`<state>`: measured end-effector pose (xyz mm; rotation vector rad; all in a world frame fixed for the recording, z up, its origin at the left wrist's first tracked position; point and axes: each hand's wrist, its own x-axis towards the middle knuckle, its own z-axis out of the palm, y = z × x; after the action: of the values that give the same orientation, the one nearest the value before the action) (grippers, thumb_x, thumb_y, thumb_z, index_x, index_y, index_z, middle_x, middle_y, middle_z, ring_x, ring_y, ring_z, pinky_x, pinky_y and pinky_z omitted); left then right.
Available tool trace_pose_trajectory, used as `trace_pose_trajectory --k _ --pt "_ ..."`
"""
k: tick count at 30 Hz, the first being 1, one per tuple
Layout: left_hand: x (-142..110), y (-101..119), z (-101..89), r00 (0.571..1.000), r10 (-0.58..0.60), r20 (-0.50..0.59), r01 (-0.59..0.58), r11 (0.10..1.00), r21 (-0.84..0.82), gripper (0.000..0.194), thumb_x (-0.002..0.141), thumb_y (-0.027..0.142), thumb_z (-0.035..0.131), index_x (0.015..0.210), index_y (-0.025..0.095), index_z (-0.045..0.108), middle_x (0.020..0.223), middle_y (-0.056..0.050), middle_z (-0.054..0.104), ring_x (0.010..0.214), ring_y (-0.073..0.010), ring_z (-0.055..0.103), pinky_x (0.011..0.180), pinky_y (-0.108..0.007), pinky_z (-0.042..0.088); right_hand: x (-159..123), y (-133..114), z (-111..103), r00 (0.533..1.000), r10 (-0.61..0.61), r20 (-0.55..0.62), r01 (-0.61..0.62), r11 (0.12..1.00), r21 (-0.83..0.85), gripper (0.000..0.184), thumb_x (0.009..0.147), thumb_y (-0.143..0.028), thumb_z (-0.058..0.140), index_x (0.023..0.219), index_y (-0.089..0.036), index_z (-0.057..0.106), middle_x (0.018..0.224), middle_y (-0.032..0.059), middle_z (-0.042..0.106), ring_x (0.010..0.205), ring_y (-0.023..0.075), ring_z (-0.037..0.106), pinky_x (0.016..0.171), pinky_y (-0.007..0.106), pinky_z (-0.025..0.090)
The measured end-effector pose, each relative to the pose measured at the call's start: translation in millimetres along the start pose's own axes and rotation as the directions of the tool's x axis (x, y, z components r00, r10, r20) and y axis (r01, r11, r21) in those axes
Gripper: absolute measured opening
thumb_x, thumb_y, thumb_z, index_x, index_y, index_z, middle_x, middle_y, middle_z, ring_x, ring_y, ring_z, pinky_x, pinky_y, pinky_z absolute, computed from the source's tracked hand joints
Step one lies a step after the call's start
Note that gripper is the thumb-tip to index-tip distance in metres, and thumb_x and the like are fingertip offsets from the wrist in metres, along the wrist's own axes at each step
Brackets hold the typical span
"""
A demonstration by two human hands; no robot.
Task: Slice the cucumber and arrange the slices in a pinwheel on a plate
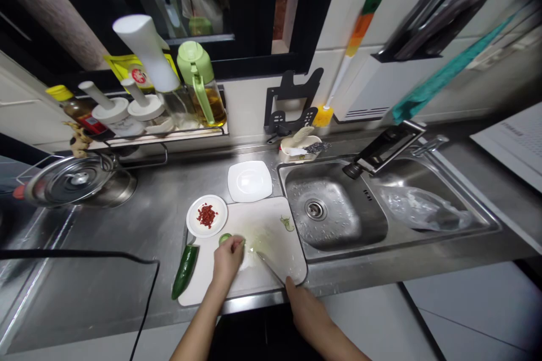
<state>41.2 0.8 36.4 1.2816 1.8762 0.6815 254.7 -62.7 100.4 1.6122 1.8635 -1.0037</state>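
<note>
My right hand [305, 307] is closed around the handle of a knife [271, 268], whose blade reaches over the white cutting board [271, 214] towards the middle. My left hand [227, 259] is closed in a pinch above the board, left of the blade tip. Something small and greenish shows at its fingertips, too small to name. A cut green piece [224, 237] lies just behind these fingers. Thin green shreds [287, 223] sit near the board's right edge. At the board's left side lies a dark green cucumber [185, 272]. Chopped red bits [207, 215] fill the middle of a round white plate [192, 228].
Behind the board stands a square white plate [249, 181]. A steel sink [334, 208] is on the right, a plastic bag [423, 208] in its second basin. A lidded pot [110, 186] is at left; a black cable [154, 287] crosses the counter. Bottles line the rack [182, 133].
</note>
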Motion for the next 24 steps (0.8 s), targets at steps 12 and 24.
trace_pose_trajectory --k 12,24 --pt "18 -33 -33.3 0.971 -0.197 -0.132 0.199 0.98 0.001 0.028 0.072 0.036 0.052 0.085 0.018 0.068 0.079 -0.005 0.071 0.074 -0.0198 0.064 0.07 -0.028 0.044 0 1 3 1.0 -0.003 -0.017 0.003 1.0 -0.011 0.071 0.072 0.009 0.029 0.14 -0.008 0.034 0.109 0.0191 0.064 0.101 0.0263 0.06 0.08 0.032 0.046" --pt "17 -41 -26.7 0.976 -0.097 -0.194 0.119 0.987 0.104 0.026 0.074 0.035 0.05 0.086 0.019 0.067 0.082 -0.005 0.069 0.074 -0.0195 0.061 0.072 -0.029 0.044 -1 11 4 0.994 -0.055 -0.091 0.067 0.988 0.139 0.057 0.076 0.003 0.031 0.129 -0.01 0.047 0.109 0.0165 0.063 0.099 0.0227 0.06 0.085 0.032 0.044"
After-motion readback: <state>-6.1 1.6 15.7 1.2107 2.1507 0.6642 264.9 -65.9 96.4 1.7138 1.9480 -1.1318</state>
